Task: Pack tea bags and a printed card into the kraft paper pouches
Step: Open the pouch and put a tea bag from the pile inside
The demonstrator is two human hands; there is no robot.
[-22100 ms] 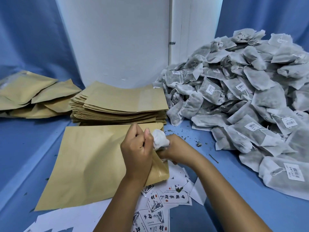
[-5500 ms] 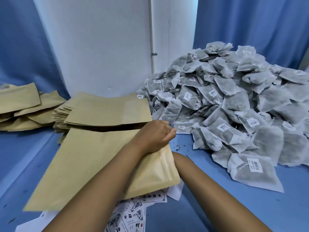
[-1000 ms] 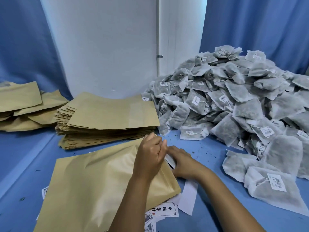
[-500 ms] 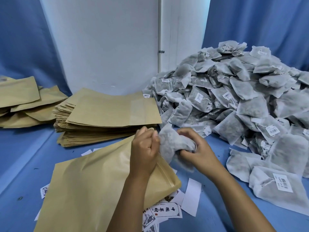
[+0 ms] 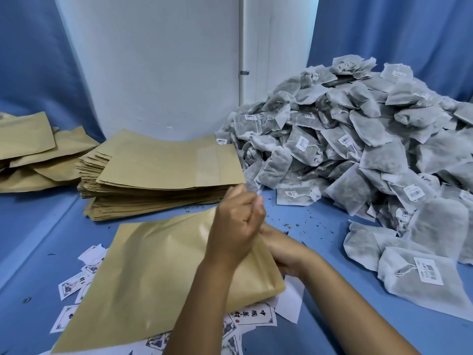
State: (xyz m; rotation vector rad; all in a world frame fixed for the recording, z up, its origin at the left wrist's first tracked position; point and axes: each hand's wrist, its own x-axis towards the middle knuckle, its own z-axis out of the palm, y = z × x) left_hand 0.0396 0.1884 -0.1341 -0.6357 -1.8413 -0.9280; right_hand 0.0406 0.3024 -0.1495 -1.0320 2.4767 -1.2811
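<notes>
A kraft paper pouch [image 5: 153,272] lies flat on the blue table, its mouth pointing right. My left hand [image 5: 236,226] pinches the upper edge of that mouth and lifts it. My right hand [image 5: 286,254] reaches into the opening; its fingers are hidden behind my left hand and inside the pouch, so I cannot see what they hold. Printed cards [image 5: 253,315] with black characters lie scattered under and around the pouch. A big heap of grey tea bags [image 5: 358,155] with white barcode tags fills the right side.
A neat stack of empty kraft pouches [image 5: 158,170] sits just behind the working pouch. More kraft pouches [image 5: 30,155] lie loosely piled at far left. Loose tea crumbs dot the table. A white pillar [image 5: 158,62] and blue curtains close the back.
Half a second ago my right hand held a crumpled tea bag at the pouch mouth. Now that bag is out of sight and the hand is pushed into the opening.
</notes>
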